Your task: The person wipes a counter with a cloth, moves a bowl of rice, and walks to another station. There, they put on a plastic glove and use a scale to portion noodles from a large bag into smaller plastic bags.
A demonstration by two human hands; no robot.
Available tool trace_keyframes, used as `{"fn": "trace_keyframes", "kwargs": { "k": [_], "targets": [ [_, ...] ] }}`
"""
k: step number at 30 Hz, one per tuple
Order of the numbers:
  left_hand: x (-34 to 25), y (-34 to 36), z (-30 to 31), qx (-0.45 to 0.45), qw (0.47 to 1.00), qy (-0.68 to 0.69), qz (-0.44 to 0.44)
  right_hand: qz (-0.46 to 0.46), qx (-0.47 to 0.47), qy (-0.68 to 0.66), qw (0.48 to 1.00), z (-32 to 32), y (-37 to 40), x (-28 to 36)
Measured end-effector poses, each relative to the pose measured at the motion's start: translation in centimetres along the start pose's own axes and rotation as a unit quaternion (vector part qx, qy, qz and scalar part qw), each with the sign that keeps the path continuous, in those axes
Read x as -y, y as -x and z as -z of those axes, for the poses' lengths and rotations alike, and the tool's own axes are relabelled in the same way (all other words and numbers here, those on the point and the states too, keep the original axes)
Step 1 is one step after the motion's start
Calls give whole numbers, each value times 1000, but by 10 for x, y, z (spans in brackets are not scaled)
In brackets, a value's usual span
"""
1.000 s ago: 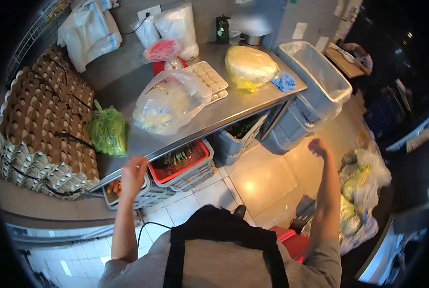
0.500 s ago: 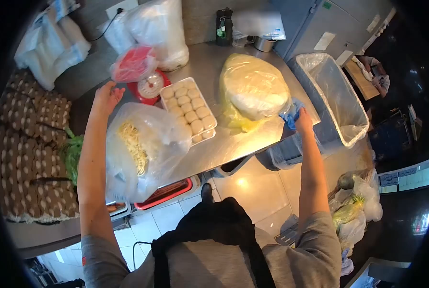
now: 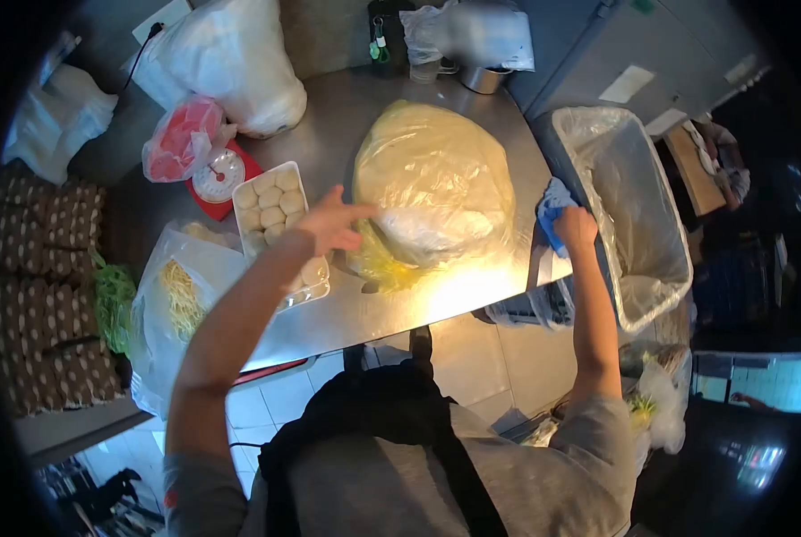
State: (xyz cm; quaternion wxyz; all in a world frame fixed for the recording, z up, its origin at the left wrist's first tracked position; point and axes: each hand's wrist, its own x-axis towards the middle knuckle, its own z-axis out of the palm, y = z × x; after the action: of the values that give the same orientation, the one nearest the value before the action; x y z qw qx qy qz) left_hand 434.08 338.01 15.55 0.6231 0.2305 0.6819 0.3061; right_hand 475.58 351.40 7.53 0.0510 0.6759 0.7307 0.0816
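Observation:
My left hand reaches over the tray of dough balls, fingers spread, with fingertips right at the near left edge of a big yellow plastic bag. The bag is bulky, with something pale inside. My right hand is closed around a blue cloth at the table's right edge, beside a lined bin. Round pale dough balls fill the tray in rows, partly hidden by my left forearm. Left of it lies an open clear bag of pale noodle-like strands.
A red dial scale with a red plastic bag stands behind the tray. Large white bags lean on the wall. The grey lined bin adjoins the metal table on the right. Brown patterned stacks stand far left.
My left hand has moved right from beside the scale to the yellow bag. My right hand has shifted with the blue cloth from the bag's side toward the bin. The view has turned right.

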Motion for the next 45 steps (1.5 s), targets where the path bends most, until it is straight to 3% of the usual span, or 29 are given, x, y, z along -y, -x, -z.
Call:
{"fn": "trace_keyframes", "kwargs": {
  "k": [3,6,8,9,10,11,12,13,14,16,18,20,21,22,23,24,25,28,30,31,34,36,37,38,39,40,42,44,45],
  "targets": [
    [39,-55,-41,41,989,99,-103,91,-12,-51,994,-7,34,1],
    [25,-37,-59,32,979,138,-144,212,-7,-182,960,9,72,6],
    [38,-63,-71,63,952,231,-192,254,-2,-226,940,6,80,11],
    [37,-72,-78,51,951,215,-215,287,-1,-250,925,4,79,22],
    [57,-120,-91,-55,957,202,-202,297,-2,-276,914,-5,74,29],
    [49,-119,-104,-107,952,181,-223,326,-15,-299,897,0,68,39],
    [54,-139,-117,-215,941,95,-243,306,0,-276,911,11,67,51],
    [44,-114,-115,-130,954,122,-239,213,45,-201,955,33,74,66],
    [32,-87,-112,-45,962,147,-227,208,10,-154,966,49,80,75],
    [21,-40,-80,26,978,42,-202,212,24,-193,958,99,91,104],
    [43,-34,-33,-141,905,-85,-393,294,89,-262,915,121,96,136],
    [43,16,23,-349,860,-128,-349,352,131,-379,846,126,99,181],
    [53,19,54,-406,838,-122,-344,370,138,-457,797,115,101,209],
    [65,18,79,-460,813,-114,-340,370,135,-484,781,102,104,238],
    [76,17,96,-465,836,-102,-274,367,132,-510,766,89,109,265],
    [85,15,109,-467,854,-93,-210,310,213,-522,766,80,112,289],
    [94,12,116,-427,879,-52,-205,247,291,-531,757,76,116,309],
    [119,3,131,-276,936,56,-213,75,425,-632,644,84,139,350],
    [128,-1,131,-130,952,112,-253,125,386,-698,590,85,157,360],
    [129,0,131,-116,953,108,-259,146,357,-731,563,83,162,359],
    [119,-2,102,-69,954,94,-276,164,304,-726,595,62,158,341],
    [125,-9,74,-97,952,98,-272,169,290,-716,612,71,157,318],
    [131,-14,62,-119,951,103,-266,160,261,-756,579,64,156,307],
    [133,-18,57,-145,949,112,-258,135,290,-736,596,69,154,295],
    [136,-35,44,-198,944,34,-261,113,321,-717,609,68,150,277],
    [138,-50,41,-160,946,34,-280,95,353,-694,620,66,147,261],
    [124,-46,27,-94,944,42,-314,94,310,-710,625,75,157,234],
    [98,-9,3,76,935,220,-268,125,241,-711,649,42,152,204],
    [86,9,-11,52,945,186,-264,100,175,-672,712,8,143,180]
  ]
}}
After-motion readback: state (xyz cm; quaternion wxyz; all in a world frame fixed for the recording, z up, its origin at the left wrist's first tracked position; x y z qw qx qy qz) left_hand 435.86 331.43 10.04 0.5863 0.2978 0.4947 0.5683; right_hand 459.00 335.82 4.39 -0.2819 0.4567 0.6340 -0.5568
